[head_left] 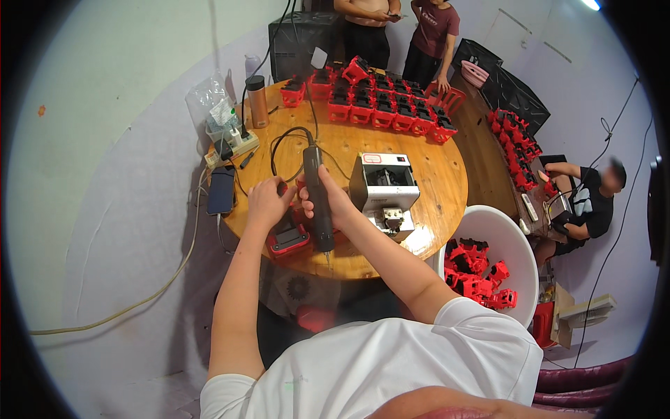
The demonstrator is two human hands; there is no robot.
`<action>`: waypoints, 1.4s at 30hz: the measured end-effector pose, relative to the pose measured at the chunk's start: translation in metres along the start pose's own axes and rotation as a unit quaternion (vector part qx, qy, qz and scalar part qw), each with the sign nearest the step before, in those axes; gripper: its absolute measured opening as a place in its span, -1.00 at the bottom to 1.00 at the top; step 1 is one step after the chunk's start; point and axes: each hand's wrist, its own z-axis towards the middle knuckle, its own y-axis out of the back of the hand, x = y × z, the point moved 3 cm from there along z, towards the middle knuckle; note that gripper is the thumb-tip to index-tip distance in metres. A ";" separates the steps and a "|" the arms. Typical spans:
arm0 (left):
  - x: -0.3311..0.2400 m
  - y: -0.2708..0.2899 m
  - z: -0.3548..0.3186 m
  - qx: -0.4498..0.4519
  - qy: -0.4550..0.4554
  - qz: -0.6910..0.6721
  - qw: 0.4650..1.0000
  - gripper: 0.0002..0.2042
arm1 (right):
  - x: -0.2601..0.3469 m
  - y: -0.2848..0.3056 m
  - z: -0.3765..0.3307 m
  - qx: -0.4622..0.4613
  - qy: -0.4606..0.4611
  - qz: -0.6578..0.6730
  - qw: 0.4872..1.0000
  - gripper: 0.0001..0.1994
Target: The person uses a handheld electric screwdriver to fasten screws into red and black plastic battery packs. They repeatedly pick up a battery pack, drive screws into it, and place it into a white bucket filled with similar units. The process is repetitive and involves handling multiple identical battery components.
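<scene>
My right hand (328, 202) grips a black corded electric screwdriver (317, 202), held upright with its bit pointing down near the table's front edge. My left hand (269, 202) rests on top of a red and black plastic housing (287, 239) lying on the round wooden table (440, 178), just left of the screwdriver. The fingers of the left hand press onto the housing and hide its far end. The screwdriver's cable (286, 140) loops back across the table.
A white and grey screw feeder box (384, 185) stands right of my hands. Rows of red housings (380, 105) fill the table's far side. A white tub (502, 237) of red parts sits at right. A power strip (234, 150), phone (221, 190) and bottle (257, 101) lie left. Other people stand behind and sit right.
</scene>
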 end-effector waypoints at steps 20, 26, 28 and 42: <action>0.000 0.000 0.001 0.003 -0.002 0.009 1.000 -0.58 | 0.000 0.000 0.001 0.005 -0.004 0.005 1.000 -0.50; 0.000 -0.001 0.002 0.004 -0.002 0.007 1.000 -0.59 | 0.000 0.001 0.001 0.007 -0.003 0.007 1.000 -0.50; 0.002 -0.002 0.002 -0.001 -0.007 0.007 1.000 -0.60 | 0.000 0.001 0.001 0.006 -0.003 0.007 1.000 -0.50; 0.005 -0.006 0.003 0.023 0.027 -0.011 0.999 -0.59 | 0.001 0.000 0.000 0.001 0.000 0.003 1.000 -0.49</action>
